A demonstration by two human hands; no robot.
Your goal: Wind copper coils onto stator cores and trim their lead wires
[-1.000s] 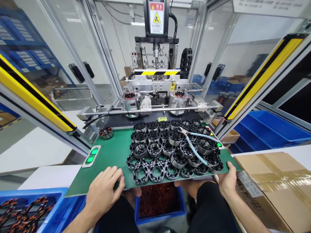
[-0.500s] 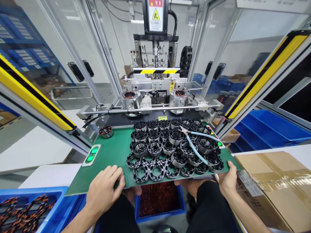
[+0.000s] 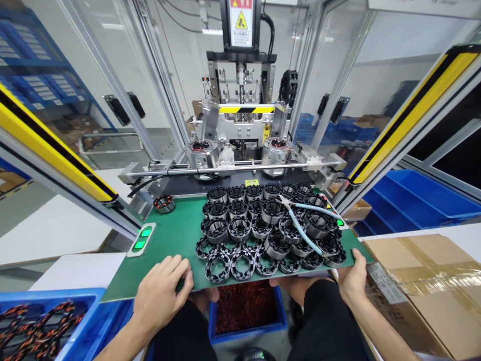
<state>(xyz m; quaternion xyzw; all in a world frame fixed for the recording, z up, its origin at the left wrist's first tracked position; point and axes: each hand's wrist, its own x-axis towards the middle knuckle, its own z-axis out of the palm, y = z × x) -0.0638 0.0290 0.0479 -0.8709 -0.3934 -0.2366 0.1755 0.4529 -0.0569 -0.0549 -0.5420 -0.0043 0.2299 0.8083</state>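
Note:
My left hand (image 3: 164,288) rests on the front left edge of the green tabletop (image 3: 176,235), its fingers curled in with nothing visible in them. At the front right corner, my right hand (image 3: 352,277) grips the table edge, thumb on top and fingers hidden underneath. Between them stand rows of black and grey stator cores (image 3: 239,228), some stacked. Blue-handled cutting pliers (image 3: 299,225) lie open across the cores on the right. A stator wound with copper wire (image 3: 164,204) sits alone at the back left, touched by neither hand.
Behind the table, a winding machine (image 3: 242,125) holds two wound stators in metal fixtures (image 3: 277,159). Yellow-black posts (image 3: 413,118) flank the opening. A blue bin of wound stators (image 3: 93,296) is at left, a cardboard box (image 3: 432,286) at right, and a blue scrap bin (image 3: 248,333) below.
On the machine, metal plates now stand raised and tilted above both fixtures, where they were not upright before. My hands, the cores and the pliers have not moved.

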